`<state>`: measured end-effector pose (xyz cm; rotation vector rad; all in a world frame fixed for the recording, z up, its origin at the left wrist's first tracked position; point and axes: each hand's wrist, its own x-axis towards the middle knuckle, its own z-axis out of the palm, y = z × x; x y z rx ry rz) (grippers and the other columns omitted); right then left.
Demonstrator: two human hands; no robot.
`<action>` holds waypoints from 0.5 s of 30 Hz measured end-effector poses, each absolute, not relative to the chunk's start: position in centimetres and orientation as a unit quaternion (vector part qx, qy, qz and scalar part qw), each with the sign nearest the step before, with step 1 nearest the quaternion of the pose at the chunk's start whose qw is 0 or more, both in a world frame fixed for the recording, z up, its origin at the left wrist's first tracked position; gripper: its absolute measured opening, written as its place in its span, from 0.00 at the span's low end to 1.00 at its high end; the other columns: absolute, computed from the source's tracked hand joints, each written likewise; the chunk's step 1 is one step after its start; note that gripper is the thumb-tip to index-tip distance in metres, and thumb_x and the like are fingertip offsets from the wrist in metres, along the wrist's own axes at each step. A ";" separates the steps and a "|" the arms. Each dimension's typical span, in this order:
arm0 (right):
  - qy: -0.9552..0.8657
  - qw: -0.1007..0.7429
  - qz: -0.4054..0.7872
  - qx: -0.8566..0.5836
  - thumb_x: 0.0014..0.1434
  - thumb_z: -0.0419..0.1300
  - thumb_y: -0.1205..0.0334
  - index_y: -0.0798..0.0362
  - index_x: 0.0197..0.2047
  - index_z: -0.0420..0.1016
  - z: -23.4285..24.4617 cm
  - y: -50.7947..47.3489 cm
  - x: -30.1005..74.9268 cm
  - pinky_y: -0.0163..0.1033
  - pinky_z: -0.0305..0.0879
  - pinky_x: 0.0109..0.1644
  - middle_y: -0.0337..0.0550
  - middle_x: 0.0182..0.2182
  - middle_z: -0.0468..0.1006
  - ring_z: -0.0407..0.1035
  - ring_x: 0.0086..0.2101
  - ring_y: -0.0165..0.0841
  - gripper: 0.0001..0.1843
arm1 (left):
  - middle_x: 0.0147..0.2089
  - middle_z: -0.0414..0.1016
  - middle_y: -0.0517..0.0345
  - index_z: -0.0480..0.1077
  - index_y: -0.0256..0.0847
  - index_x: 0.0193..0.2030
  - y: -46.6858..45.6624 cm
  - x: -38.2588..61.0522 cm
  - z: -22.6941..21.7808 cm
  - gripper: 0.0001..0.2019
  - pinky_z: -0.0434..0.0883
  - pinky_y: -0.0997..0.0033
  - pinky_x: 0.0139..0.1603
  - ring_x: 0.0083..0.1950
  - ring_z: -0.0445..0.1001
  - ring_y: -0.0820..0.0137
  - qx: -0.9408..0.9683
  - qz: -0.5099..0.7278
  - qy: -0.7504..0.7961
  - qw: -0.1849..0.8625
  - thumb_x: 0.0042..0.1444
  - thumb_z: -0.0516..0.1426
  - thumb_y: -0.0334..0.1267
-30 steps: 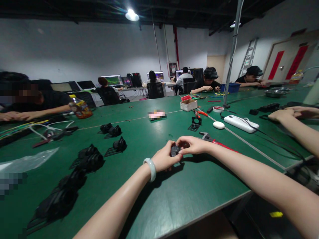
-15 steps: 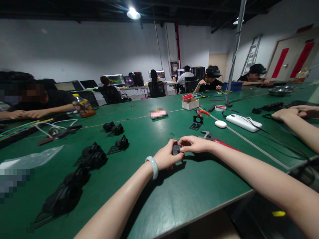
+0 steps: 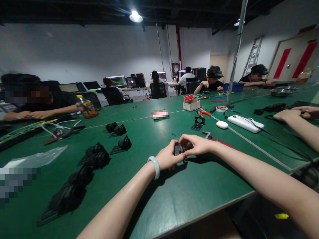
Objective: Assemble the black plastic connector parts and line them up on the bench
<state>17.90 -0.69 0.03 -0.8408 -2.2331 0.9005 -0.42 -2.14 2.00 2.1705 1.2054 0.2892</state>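
Note:
Between my two hands is a small black ribbed part (image 3: 178, 150), partly covered by fingers. My left hand (image 3: 167, 156), with a pale bangle at the wrist, grips it from the left. The thumb and fingers of my right hand (image 3: 195, 144) close on its right side. Just beyond my right hand lies an adjustable wrench (image 3: 210, 135) with a red handle. A black bracket with a round hole (image 3: 198, 122) stands farther back. To the left, several black round parts on slotted bases (image 3: 124, 142) sit in a row on the green table (image 3: 154, 196).
A white power bank (image 3: 245, 123) with a black cable, a white oval object (image 3: 222, 124) and a small box (image 3: 191, 105) are on the right. A metal pole (image 3: 235, 59) rises beyond them. Co-workers' hands (image 3: 286, 114) rest at the right; a plastic bag (image 3: 37, 157) lies left.
The whole view has shifted slightly, so things appear a little farther right. The black part stays in both hands, and the right fingers have moved slightly around it.

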 end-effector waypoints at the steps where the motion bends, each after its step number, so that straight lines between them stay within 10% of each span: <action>1: -0.840 0.295 0.326 -0.318 0.43 0.61 0.63 0.56 0.40 0.60 0.0 -0.7 17.9 0.35 0.62 0.36 0.41 0.35 0.68 0.64 0.32 0.28 0.20 | 0.33 0.69 0.56 0.50 0.42 0.50 -2.2 -0.4 2.0 0.26 0.63 0.78 0.12 0.17 0.67 0.74 0.823 0.108 0.459 0.317 0.47 0.50 0.53; 15: -0.822 0.307 0.351 -0.327 0.44 0.60 0.65 0.55 0.34 0.60 -0.3 -0.8 17.4 0.35 0.62 0.35 0.40 0.32 0.69 0.65 0.31 0.28 0.14 | 0.30 0.69 0.57 0.51 0.41 0.50 -2.4 -0.4 2.3 0.27 0.63 0.79 0.13 0.16 0.67 0.75 0.817 0.108 0.465 0.324 0.47 0.50 0.53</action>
